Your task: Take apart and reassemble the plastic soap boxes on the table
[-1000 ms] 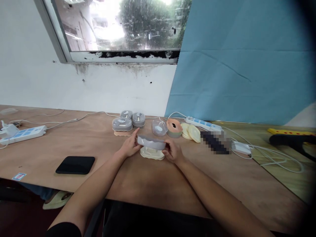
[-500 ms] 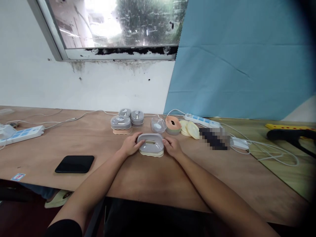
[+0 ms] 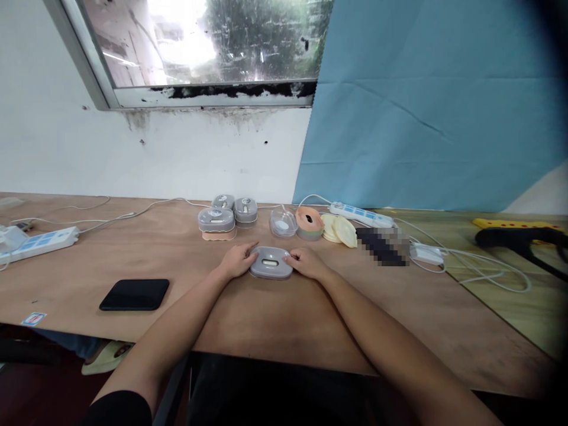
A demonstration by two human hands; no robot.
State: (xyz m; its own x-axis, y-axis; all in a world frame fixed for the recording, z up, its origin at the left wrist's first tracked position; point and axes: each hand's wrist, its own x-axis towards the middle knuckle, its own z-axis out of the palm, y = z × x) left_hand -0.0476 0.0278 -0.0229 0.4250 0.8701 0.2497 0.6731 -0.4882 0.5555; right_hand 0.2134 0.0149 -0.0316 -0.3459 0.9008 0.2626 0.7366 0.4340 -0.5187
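A rounded gray lid (image 3: 270,273) with a slot in its top sits level over a brown table (image 3: 248,322), directly in front of the person; what lies beneath it is mostly hidden. The left hand (image 3: 238,261) grips its nine o'clock end and the right hand (image 3: 307,262) its three o'clock end, thumbs on the upper edge. Outward from the lid, gray-topped boxes (image 3: 216,220) cluster at ten to eleven o'clock, a peach-topped container (image 3: 309,219) stands at one, cream discs (image 3: 345,231) overlap at two, and a black phone (image 3: 134,294) lies between eight and nine.
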